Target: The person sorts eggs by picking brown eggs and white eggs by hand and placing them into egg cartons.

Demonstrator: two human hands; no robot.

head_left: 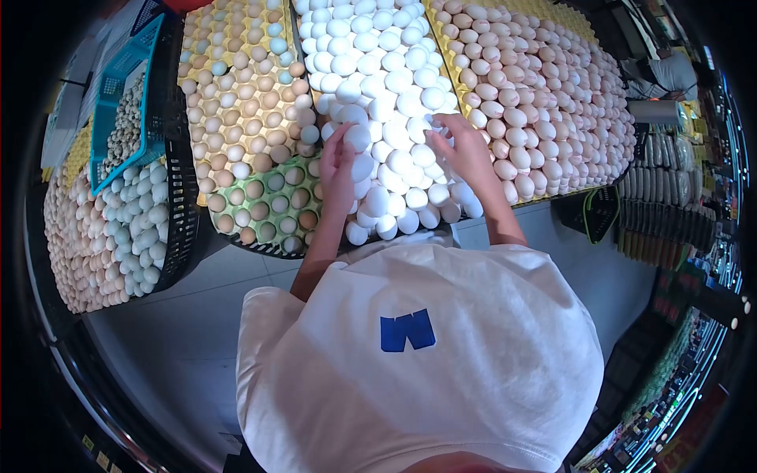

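Note:
Under a bright light, white eggs (394, 130) lie heaped in the middle of the display. My left hand (337, 169) is at the left side of this heap, its fingers closed around a white egg (357, 139). Other white eggs crowd right beside that hand, so their exact contact with it is unclear. Over the right side of the heap is my right hand (465, 150), with thumb and forefinger apart and the fingertips close to white eggs. No egg shows clearly inside that hand.
Brown and bluish eggs sit in yellow trays (206, 75) and a green tray (298, 197) at left. Pinkish eggs (544, 110) are piled at right. A turquoise basket (142, 150) holds small speckled eggs. Packaged goods (662, 185) stand farther right.

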